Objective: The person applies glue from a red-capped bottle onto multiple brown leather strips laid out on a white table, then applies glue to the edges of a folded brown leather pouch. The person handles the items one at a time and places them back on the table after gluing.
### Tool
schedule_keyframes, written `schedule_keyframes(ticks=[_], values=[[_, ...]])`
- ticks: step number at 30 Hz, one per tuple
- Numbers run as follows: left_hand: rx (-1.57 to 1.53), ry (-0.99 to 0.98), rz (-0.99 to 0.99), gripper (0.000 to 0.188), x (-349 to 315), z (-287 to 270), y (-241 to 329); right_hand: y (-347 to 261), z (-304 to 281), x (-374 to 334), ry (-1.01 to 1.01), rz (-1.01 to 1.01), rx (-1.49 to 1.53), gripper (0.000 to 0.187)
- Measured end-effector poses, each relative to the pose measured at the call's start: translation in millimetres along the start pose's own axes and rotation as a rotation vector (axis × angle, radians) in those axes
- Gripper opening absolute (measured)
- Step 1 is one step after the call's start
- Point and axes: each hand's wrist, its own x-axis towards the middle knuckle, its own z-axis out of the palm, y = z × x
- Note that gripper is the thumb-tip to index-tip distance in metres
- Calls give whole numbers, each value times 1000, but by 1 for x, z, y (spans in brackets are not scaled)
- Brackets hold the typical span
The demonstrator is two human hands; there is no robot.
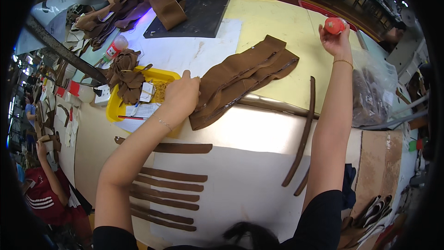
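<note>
One curled right grip around red container

Approx 9 brn strips, 1 yel tray, 1 held red ctnr

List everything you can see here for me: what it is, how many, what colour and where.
Container: one, red and white, held, upper right
Overlapping panels: several layers, brown, centre
Long strips: two, brown, right of centre
Short strips: about seven, brown, lower left
Tray: one, yellow, left of the panels
Bundle: one, brown, in the tray
Bottle: one, clear with red label, beyond the tray
Board: one, black, far side
Plastic bag: one, clear, right
Co-workers: at least three, mixed clothing, top and left
Background: too cluttered to count
Left fingers: one set, bare, by the panels; grip unclear
Right fingers: one set, bare, around the container
Sleeves: two, black, bottom
</note>
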Motion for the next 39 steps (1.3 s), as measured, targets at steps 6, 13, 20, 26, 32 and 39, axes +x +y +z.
schedule_keyframes(ticks=[6,13,20,26,32,39], values=[[-237,280,22,31,-48,-32,-6,-72,22,-81,-143,-163,228,48],[-509,419,-37,30,-159,-78,-83,-85,1,-236,-232,-164,51,61],[-672,303,-520,25,-286,-37,-172,14,-25,-415,-305,110,84,62],[-700,448,-454,24,-357,34,-220,86,-86,-514,-82,54,204,73],[-735,311,-499,28,-405,98,-278,142,-144,-541,-55,-9,410,58],[-794,98,-497,27,-396,80,-285,139,-121,-552,57,-65,307,61]])
